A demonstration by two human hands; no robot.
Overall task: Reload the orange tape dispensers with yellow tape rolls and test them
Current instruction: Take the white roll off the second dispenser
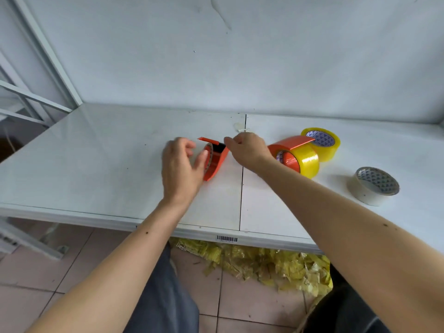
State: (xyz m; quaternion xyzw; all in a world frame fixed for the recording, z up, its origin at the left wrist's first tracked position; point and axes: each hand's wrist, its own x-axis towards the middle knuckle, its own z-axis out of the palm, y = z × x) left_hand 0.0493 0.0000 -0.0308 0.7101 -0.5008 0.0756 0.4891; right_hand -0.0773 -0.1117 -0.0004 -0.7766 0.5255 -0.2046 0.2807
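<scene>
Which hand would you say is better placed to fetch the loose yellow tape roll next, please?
Probably the right hand. The loose yellow tape roll lies on the table's right side, beyond the loaded dispenser, while the left hand is at the near-empty dispenser.

Empty dispenser [214, 162] left of loaded dispenser [294, 156] — spare roll [321, 143] behind
</scene>
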